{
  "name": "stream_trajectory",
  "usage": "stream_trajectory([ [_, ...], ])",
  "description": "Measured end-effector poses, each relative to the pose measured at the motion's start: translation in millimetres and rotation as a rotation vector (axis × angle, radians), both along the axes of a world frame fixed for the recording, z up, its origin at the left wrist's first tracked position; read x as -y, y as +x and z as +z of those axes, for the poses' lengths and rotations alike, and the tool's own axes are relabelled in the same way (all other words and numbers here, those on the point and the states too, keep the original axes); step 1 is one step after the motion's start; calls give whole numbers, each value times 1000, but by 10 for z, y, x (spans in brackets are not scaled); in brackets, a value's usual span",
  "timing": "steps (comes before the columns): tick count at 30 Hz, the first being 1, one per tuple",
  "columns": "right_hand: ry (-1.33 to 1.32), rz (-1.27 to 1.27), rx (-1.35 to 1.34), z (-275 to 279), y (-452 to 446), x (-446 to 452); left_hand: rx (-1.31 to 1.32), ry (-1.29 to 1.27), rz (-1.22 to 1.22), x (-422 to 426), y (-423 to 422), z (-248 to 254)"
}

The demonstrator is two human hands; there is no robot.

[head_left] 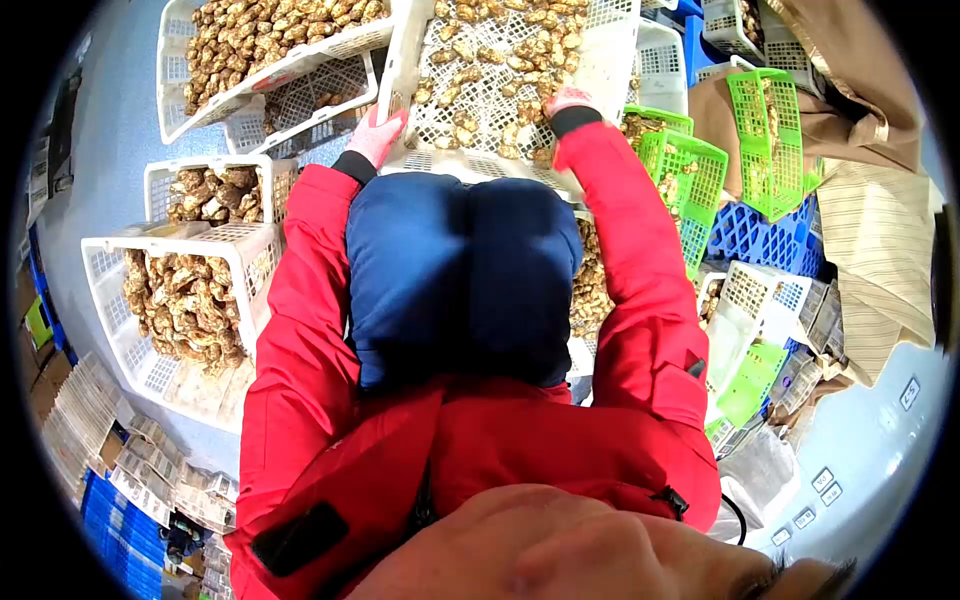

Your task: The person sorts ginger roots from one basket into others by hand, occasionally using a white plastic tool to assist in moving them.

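Presently, our left hand (378, 135) is at the left side of the white basket (612, 50), our right hand (570, 100) is beside brown lumpy pieces (465, 128) inside it, whether either one grips, we cannot tell, basket before our knees (465, 240).

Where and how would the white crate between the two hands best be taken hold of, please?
Probably by the rims of the crate's two side walls, coming from the near side, one hand each. On the crate, those walls rise above the loosely spread brown pieces, and the left hand and right hand are at opposite sides.
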State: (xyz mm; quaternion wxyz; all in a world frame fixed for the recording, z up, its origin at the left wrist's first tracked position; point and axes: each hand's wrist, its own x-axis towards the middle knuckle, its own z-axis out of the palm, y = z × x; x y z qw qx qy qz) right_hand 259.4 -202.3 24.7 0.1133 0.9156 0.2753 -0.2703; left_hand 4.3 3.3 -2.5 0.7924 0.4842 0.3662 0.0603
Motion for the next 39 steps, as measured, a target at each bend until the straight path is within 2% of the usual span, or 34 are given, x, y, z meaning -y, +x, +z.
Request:
stream_trajectory([
  [1, -14, 135, 72, -186, 60, -79, 1, -20, 20, 17, 7, 1],
  [2, -133, 83, -8, -200, 49, -211, 11, -37, 36, 32, 4, 51],
  [4, -211, -73, -80, -88, 82, -411, 27, -17, 21, 15, 17, 37],
  [5, -34, -108, 32, -7, 40, -343, 34, -12, 20, 21, -12, 28],
  [6, -5, -42, 100, -74, 85, -232, -31, 120, -66, 4, -12, 28],
  [7, 27, 25, 170, -154, 125, -160, -1, 87, -34, 8, -4, 31],
  [8, 155, -36, 124, 224, -19, -142, 26, 55, 0, 29, 1, 58],
  [9, 301, -80, -62, 223, 36, -88, 54, 23, 31, 52, -7, 70],
  [11, 898, -689, -897, 116, 16, 54, 35, 85, -14, 65, 10, 104],
  [12, 896, -707, -896, 329, -86, -4, 24, 121, -36, 52, 10, 118],
  [13, 1091, -715, -1115, 316, -142, 59, 10, 157, -58, 29, 2, 128],
  [14, 1071, -692, -1161, 364, -196, 38, -14, 254, -70, 10, -21, -73],
  [17, 1077, -632, -1223, 601, -375, -57, -299, 1076, -179, -11, 47, 401],
  [18, 1053, -609, -1213, 632, -406, -99, -203, 1323, -138, -41, 75, 532],
  [19, 1027, -588, -1203, 649, -433, -135, -119, 1402, -100, -92, 108, 664],
  [21, 1047, -541, -1277, 707, -465, -221, 23, 1401, -112, -120, 224, 1007],
  [23, 1024, -492, -1286, 850, -528, -359, -5, 1035, -333, -11, 303, 1236],
  [24, 994, -469, -1258, 959, -593, -455, 56, 776, -358, 77, 378, 1179],
  [25, 960, -447, -1228, 1038, -641, -525, 54, 818, -478, 93, 406, 1144],
  [27, 985, -316, -1092, 1201, -705, -585, 32, 567, -479, 108, 419, 1232],
  [28, 1054, -329, -1095, 1188, -652, -555, 12, 492, -480, 50, 391, 1001],
  [29, 1121, -340, -1100, 1154, -559, -524, 170, 360, -301, 108, 360, 1062],
  [31, 1251, -498, -990, 890, -223, -360, 30, 537, -387, 35, 338, 997],
  [33, 1295, -703, -904, 592, 97, -103, 94, 340, -360, 37, 295, 1018],
  [34, 1231, -768, -832, 393, 173, -19, 125, 241, -343, 33, 288, 1031],
  [36, 1099, -893, -689, 461, 76, -52, 102, 190, -332, 7, 304, 1048],
  [37, 724, -711, -388, 520, 46, -29, 88, 166, -326, -14, 311, 1067],
  [39, 401, -283, -161, 289, 19, -3, 151, 105, -159, -179, 372, 1314],
])
